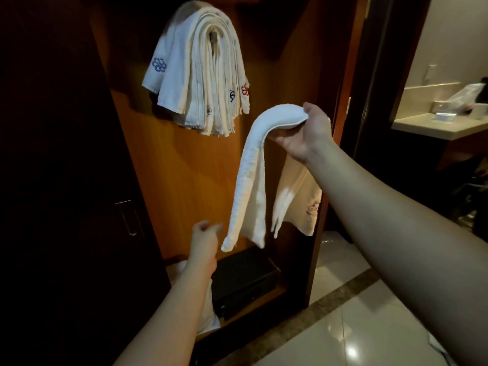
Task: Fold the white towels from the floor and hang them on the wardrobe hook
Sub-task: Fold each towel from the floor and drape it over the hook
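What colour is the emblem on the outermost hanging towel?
Blue, on the hanging towels' left side, clearest in the head view.

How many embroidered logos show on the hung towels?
4: a blue logo on the left towel, a red logo far right, two dark logos between. Folds may hide more.

The towel (253,165) held up is plain white, creamier where it hangs in shadow. The stack of towels (198,75) on the hook is white too, stitched with small flower-like emblems in blue, dark navy and red. The wardrobe panel (184,167) glows warm orange-brown; the floor tiles (369,326) are glossy cream.
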